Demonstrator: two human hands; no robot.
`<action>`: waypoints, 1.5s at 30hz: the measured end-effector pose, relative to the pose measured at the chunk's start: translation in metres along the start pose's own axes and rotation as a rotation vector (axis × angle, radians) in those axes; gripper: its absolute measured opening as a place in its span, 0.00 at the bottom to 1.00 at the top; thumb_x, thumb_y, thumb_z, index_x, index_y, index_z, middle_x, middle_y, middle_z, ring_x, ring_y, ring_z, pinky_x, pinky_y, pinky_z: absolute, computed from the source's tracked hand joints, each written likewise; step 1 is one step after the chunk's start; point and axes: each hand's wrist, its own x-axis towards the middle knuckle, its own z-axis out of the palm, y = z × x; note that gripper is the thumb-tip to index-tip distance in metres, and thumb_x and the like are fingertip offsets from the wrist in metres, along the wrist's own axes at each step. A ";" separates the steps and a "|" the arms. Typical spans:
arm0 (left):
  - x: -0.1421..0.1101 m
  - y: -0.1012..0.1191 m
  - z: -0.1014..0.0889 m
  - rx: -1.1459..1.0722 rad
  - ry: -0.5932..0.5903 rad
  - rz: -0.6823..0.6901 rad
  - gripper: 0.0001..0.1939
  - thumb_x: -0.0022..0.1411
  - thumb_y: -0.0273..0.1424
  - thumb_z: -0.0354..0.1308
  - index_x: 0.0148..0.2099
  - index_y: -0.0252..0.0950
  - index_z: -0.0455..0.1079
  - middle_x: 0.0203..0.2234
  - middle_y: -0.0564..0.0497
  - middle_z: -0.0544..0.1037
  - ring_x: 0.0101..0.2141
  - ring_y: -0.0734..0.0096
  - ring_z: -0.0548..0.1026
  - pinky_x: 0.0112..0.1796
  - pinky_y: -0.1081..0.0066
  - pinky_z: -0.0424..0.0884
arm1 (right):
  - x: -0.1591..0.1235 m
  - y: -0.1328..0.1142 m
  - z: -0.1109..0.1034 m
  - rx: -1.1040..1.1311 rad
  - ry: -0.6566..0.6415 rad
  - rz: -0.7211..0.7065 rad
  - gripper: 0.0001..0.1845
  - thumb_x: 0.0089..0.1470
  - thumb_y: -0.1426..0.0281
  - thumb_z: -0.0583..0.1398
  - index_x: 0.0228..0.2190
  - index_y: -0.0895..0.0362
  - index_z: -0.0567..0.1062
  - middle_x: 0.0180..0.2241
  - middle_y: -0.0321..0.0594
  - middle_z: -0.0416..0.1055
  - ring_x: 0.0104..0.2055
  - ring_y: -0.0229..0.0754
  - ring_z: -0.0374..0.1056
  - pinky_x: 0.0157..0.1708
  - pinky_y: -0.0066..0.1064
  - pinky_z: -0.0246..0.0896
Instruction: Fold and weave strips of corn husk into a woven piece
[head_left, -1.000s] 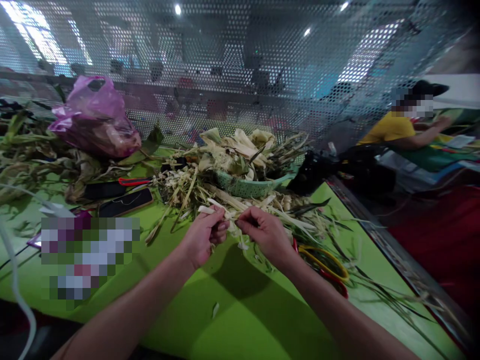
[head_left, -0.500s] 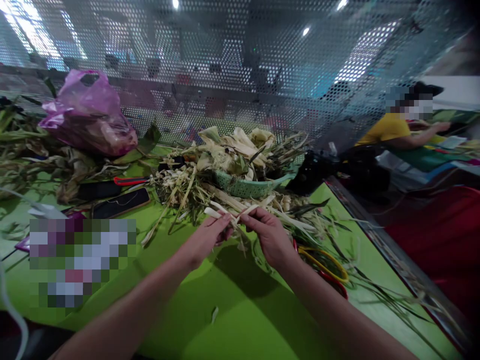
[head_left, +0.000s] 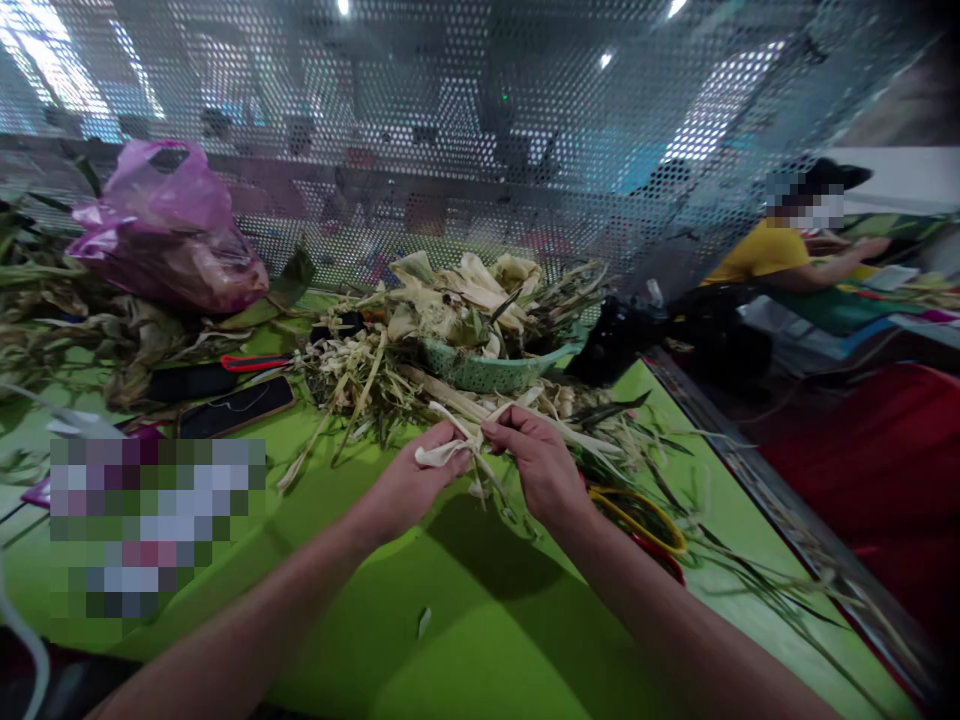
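Pale strips of dried plant husk (head_left: pixel 442 455) cross one another between my two hands, above the green table. My left hand (head_left: pixel 429 465) is closed on them, and one wide strip folds over its fingertips. From the other side, my right hand (head_left: pixel 529 450) pinches the strips between thumb and forefinger. Thin ends dangle below the crossing. Just beyond my hands stands a green plastic basket (head_left: pixel 487 372) heaped with dried husks (head_left: pixel 480 290). Beside my right wrist lie scissors (head_left: pixel 637 520) with yellow and red handles, partly hidden by my forearm.
A red utility knife (head_left: pixel 255 363) and a dark phone (head_left: pixel 238 407) lie to the left. Behind them sits a purple plastic bag (head_left: pixel 176 240). Loose stalks (head_left: pixel 367 385) surround the basket. A black bag (head_left: pixel 619 335) rests at the right edge, and a person in yellow (head_left: pixel 765 250) sits beyond.
My left hand has turned the strips, so the wide one that pointed left now folds down over its fingers. My right hand keeps its pinch. The view has shifted slightly.
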 end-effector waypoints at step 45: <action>0.010 -0.025 0.001 -0.153 0.214 -0.099 0.15 0.58 0.44 0.56 0.35 0.36 0.68 0.25 0.55 0.69 0.25 0.78 0.63 0.27 0.76 0.58 | -0.002 -0.024 -0.012 -0.570 0.131 -0.520 0.06 0.53 0.65 0.60 0.32 0.55 0.73 0.34 0.40 0.68 0.40 0.43 0.64 0.42 0.35 0.58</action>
